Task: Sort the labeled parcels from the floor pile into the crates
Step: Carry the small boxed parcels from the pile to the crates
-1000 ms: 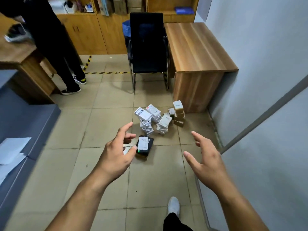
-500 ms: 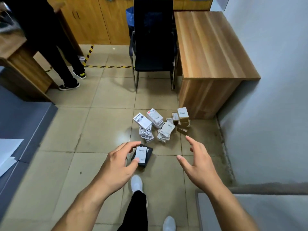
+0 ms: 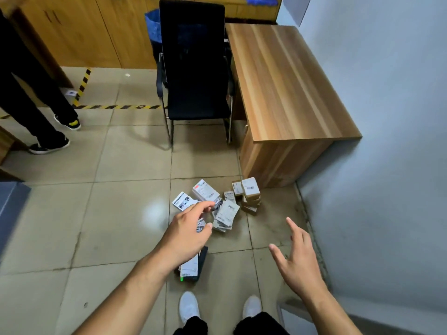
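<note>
Here parcel pile: desk and wall close at right, open floor at left, chair behind. Left hand, right hand empty, fingers loose.

My left hand covers the near-left part of the parcel pile and the far half of the black parcel under my wrist. The print on the labels is too small and smeared to read. The frame's left edge cuts off another person above the legs.
</note>
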A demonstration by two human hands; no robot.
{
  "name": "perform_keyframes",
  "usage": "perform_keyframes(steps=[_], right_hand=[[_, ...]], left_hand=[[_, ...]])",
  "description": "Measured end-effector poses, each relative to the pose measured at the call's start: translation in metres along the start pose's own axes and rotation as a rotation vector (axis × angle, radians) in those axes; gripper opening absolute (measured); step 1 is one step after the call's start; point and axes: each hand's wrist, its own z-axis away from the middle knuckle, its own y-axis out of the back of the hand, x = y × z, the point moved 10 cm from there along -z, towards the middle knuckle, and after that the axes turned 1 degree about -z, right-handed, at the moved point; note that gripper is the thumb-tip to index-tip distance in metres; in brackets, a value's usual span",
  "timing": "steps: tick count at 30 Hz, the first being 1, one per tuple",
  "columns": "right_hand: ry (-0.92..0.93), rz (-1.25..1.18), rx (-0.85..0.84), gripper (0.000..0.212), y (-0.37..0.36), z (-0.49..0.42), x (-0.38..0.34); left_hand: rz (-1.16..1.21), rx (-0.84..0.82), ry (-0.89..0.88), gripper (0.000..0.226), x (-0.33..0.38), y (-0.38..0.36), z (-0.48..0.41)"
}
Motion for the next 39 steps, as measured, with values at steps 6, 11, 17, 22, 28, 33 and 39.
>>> perform_keyframes(steps=[6, 11, 17, 22, 28, 33, 39], right_hand=[[-0.105, -0.040, -0.052, 0.081, -0.037, -0.071, 0.051], [-0.190, -0.089, -0.122, 0.082, -0.083, -0.150, 0.118], [-0.304, -0.036, -0.227, 0.081, -0.148, -0.252, 0.237], [-0.359, -0.037, -0.156, 0.084, -0.173, -0.336, 0.321], [-0.326, -0.089, -0.136, 0.092, -0.228, -0.402, 0.378], [-0.288, -0.092, -0.155, 0.091, -0.270, -0.429, 0.406], [-0.265, -0.102, -0.157, 0.090, -0.309, -0.449, 0.426]], left_hand=[[-0.064, -0.073, 0.073, 0.049, -0.020, -0.038, -0.073], [-0.137, -0.082, 0.184, 0.050, -0.038, -0.092, -0.143], [-0.219, -0.086, 0.343, 0.052, -0.080, -0.190, -0.260], [-0.166, 0.063, 0.344, 0.039, -0.110, -0.279, -0.387], [-0.304, 0.032, 0.479, 0.073, -0.178, -0.394, -0.500], [-0.458, -0.102, 0.645, 0.102, -0.234, -0.460, -0.545], [-0.335, -0.058, 0.722, 0.110, -0.278, -0.506, -0.564]])
